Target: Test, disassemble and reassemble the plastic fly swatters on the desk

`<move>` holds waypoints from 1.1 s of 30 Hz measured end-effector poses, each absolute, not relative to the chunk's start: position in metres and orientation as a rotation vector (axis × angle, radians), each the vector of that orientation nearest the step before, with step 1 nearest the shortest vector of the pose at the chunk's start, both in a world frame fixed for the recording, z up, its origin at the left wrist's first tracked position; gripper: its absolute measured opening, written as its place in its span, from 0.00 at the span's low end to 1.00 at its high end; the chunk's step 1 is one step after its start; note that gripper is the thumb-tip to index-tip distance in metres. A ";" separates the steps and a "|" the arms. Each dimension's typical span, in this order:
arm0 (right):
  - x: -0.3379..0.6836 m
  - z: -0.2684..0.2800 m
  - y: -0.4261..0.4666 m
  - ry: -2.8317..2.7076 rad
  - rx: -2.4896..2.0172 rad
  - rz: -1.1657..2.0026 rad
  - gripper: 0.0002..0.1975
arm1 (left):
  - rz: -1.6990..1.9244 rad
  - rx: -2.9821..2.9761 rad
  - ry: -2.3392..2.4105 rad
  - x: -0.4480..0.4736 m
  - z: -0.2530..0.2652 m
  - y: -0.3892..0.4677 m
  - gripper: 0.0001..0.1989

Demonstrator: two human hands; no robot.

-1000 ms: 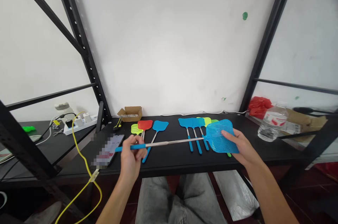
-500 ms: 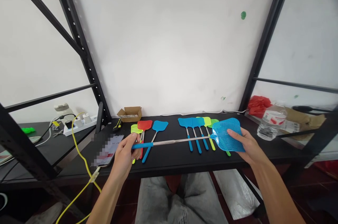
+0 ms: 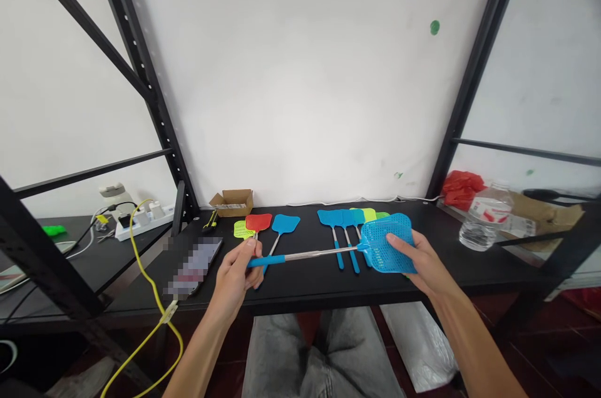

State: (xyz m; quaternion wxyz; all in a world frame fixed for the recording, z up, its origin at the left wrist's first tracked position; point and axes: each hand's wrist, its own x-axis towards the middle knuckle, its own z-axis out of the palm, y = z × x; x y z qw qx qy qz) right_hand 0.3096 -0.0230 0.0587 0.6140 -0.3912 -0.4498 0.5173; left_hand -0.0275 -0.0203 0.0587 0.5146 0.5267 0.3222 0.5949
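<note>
A blue fly swatter (image 3: 385, 241) with a telescopic metal rod is held level above the black shelf (image 3: 305, 282). My left hand (image 3: 235, 276) grips its blue handle end. My right hand (image 3: 417, 257) holds the mesh head from the right side. Beneath it on the shelf lie a red swatter (image 3: 258, 222), a yellow-green swatter (image 3: 241, 230) and a blue swatter (image 3: 285, 223) on the left. A fanned group of blue and green swatters (image 3: 342, 219) lies on the right, partly hidden by the held head.
A phone (image 3: 197, 263) lies at the shelf's left with a yellow cable (image 3: 141, 273) hanging off. A small cardboard box (image 3: 231, 201) stands at the back. A water bottle (image 3: 486, 216) and red bag (image 3: 461, 188) sit right; a power strip (image 3: 141, 219) left.
The rod has shortened: my two hands have come closer together, the mesh head moving left and the handle end moving right.
</note>
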 end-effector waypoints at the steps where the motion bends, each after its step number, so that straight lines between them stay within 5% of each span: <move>1: 0.303 0.057 -0.023 -1.047 -0.896 1.200 0.13 | 1.414 1.272 0.773 -0.023 0.057 -0.021 0.16; 18: 0.317 0.062 -0.018 -1.033 -0.924 1.193 0.23 | 0.853 1.829 0.962 0.001 0.059 -0.033 0.19; 30: 0.302 0.054 -0.007 -0.878 -0.866 1.110 0.19 | 1.017 2.184 1.327 -0.007 0.048 -0.025 0.11; 33: 0.300 0.058 -0.011 -0.923 -0.792 1.165 0.26 | 1.017 2.194 1.341 -0.008 0.045 -0.023 0.12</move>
